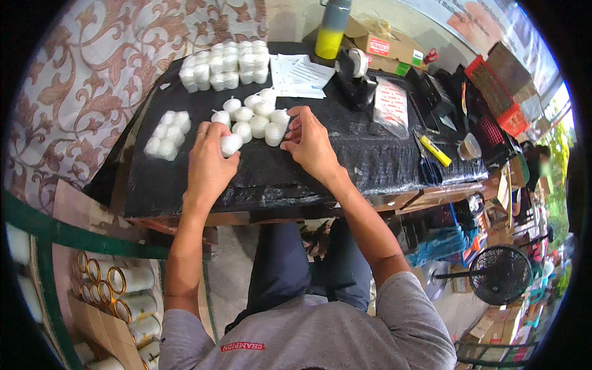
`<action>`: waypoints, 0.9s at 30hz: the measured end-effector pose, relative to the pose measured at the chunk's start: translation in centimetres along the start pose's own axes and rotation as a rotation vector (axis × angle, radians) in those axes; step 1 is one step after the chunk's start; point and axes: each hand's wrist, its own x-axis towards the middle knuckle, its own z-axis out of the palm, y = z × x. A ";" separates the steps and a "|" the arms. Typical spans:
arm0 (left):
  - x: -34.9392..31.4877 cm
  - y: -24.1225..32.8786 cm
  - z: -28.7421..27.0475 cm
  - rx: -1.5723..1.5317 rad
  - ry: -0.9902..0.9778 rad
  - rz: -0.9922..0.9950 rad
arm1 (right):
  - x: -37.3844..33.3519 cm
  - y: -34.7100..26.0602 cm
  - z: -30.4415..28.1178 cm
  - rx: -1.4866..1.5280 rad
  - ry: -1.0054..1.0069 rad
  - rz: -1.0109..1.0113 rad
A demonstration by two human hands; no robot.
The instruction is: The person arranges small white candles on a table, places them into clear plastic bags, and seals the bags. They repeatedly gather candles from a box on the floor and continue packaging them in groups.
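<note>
Several small white candles (259, 126) with wicks stand close together on the black-covered table (246, 185). My left hand (211, 157) is closed around one white candle (231, 145) at the group's near left corner, thumb on its near side. At the group's right edge, my right hand (310, 145) is cupped with thumb and fingers apart. Its fingertips are beside the rightmost candles; whether they touch is unclear. Left of my left hand lies a pack of white candles (168, 134) in clear wrap.
Wrapped candle packs (225, 66) are stacked at the back, beside paper sheets (302, 75). Rightward are a grey-yellow bottle (333, 31), tape dispenser (356, 77), plastic-wrapped pack (391, 106), scissors (429, 166), yellow cutter (436, 151) and red crate (493, 92). A fan (499, 274) stands lower right.
</note>
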 end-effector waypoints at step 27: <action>-16.3 28.0 33.6 -0.774 -0.977 0.339 | -61.8 44.0 -6.5 -0.585 -0.210 1.499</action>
